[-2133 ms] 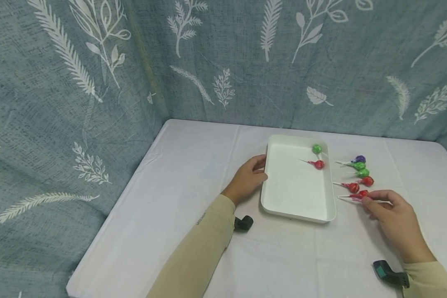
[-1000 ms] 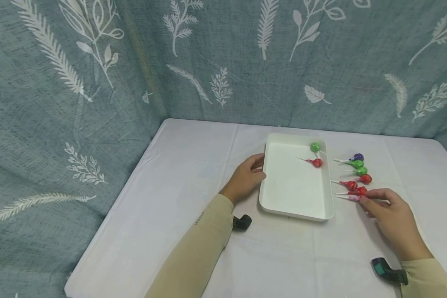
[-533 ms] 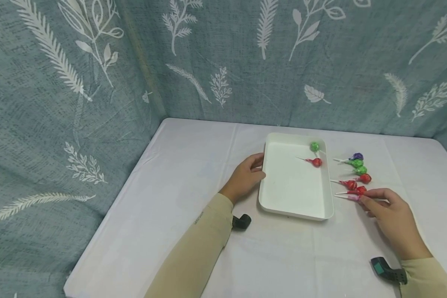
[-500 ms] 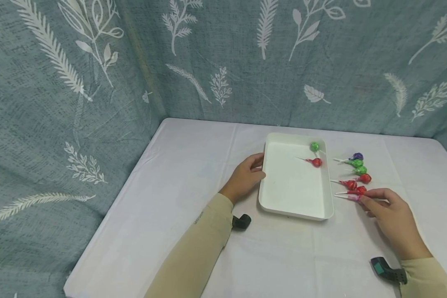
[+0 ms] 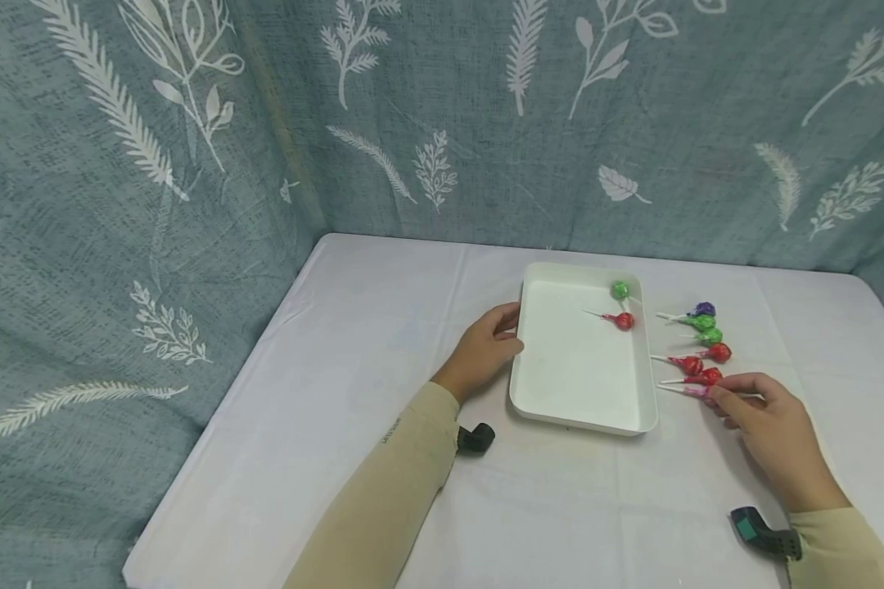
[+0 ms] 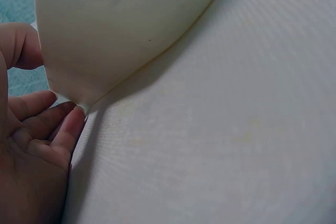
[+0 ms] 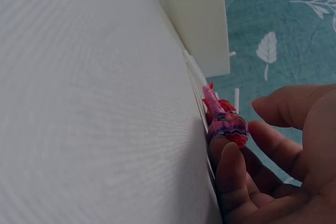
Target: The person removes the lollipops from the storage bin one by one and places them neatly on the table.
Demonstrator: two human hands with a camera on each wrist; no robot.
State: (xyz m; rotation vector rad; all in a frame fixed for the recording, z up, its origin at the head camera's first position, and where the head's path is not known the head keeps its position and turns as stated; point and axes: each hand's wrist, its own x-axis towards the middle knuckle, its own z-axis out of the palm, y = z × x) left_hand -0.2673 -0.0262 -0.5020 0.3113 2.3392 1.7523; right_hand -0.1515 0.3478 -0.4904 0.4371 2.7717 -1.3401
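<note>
My left hand (image 5: 486, 348) rests thumb and fingers against the left wall of a shallow white tray (image 5: 582, 421). In the left wrist view its fingertips (image 6: 77, 114) meet the tray's outer wall low down. At the tray's right, my right hand (image 5: 773, 429) has its fingers round the head of a pink-wrapped lollipop (image 7: 228, 127), whose stick points toward the tray. The lollipop lies low at the tabletop, nearest of a row. Just beyond it is a red lollipop (image 5: 707, 376). Fingers hide part of the pink one in the head view.
Further up the row lie red (image 5: 718, 352), green (image 5: 710, 336) and purple (image 5: 703, 308) lollipops, sticks toward the tray. Inside the tray sit one green (image 5: 620, 290) and one red lollipop (image 5: 624, 321). A patterned curtain (image 5: 486, 123) stands behind the white-covered table (image 5: 354, 343).
The right fingers have shifted slightly off the red lollipop onto the pink one nearer. Over the last half second the hands and tray stay almost still; the view shifts slightly.
</note>
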